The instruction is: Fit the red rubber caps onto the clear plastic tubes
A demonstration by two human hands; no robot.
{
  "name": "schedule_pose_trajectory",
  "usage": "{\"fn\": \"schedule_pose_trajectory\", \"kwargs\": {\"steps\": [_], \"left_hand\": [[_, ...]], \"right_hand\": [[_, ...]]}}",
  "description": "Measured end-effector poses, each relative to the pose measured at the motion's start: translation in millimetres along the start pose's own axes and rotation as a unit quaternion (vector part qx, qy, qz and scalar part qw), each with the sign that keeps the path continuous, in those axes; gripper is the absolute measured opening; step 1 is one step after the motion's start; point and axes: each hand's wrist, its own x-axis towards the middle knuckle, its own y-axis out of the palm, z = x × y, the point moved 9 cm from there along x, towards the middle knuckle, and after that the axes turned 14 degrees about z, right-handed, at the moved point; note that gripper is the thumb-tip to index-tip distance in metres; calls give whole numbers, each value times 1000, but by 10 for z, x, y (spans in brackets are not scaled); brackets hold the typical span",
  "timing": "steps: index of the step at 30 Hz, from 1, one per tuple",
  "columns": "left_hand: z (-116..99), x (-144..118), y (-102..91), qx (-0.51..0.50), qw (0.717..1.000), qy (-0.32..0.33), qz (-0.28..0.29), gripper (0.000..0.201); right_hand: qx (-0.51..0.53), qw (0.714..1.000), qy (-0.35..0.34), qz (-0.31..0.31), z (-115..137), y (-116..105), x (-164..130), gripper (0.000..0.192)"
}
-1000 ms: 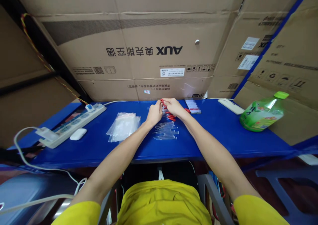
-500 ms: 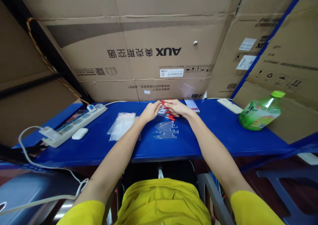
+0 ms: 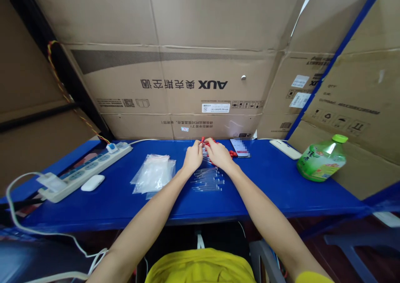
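My left hand [image 3: 193, 156] is closed, its thumb and fingers pinched at the far side of the blue table. Close beside it, my right hand [image 3: 219, 155] is closed too, fingertips meeting the left ones. A red rubber bulb [image 3: 203, 140] of a dropper shows at the fingertips; the fingers partly cover it. Under and behind my hands lie clear droppers with red bulbs [image 3: 233, 153], mostly hidden by the right hand. Nearer to me is a spread of several thin clear dropper tubes [image 3: 208, 179] without bulbs, lying roughly sideways.
Clear zip bags [image 3: 154, 172] are stacked left of the tubes. Farther left are a power strip [image 3: 90, 166] and a white earbud case [image 3: 93, 183]. A phone [image 3: 240, 147], a white power bank-like slab [image 3: 285, 149] and a green bottle [image 3: 321, 160] stand right. Cardboard [image 3: 187, 66] walls the back.
The view has tilted upward, so the table sits lower in the picture. My hands have turned, with fingertips now pinched together around the red bulb, uncovering red bulbs at the right.
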Motion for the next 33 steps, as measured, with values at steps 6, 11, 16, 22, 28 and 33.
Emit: {"fn": "schedule_pose_trajectory", "kwargs": {"steps": [6, 11, 16, 22, 28, 33], "left_hand": [[34, -11, 40, -44, 999, -9, 10, 22], [29, -31, 48, -28, 999, -16, 21, 21], [-24, -56, 77, -44, 999, -5, 19, 19], [27, -110, 119, -213, 975, -53, -26, 20], [-22, -127, 172, -311, 949, -52, -16, 15], [17, -105, 281, -282, 956, -58, 56, 19]], "right_hand": [[11, 999, 15, -41, 143, 29, -64, 51], [9, 1000, 21, -16, 117, 46, -65, 55], [11, 999, 30, -19, 103, -11, -134, 53], [54, 996, 66, -36, 116, 60, -144, 54], [230, 969, 2, -85, 40, 154, 31, 53], [270, 960, -32, -69, -83, 192, 149, 48]]}}
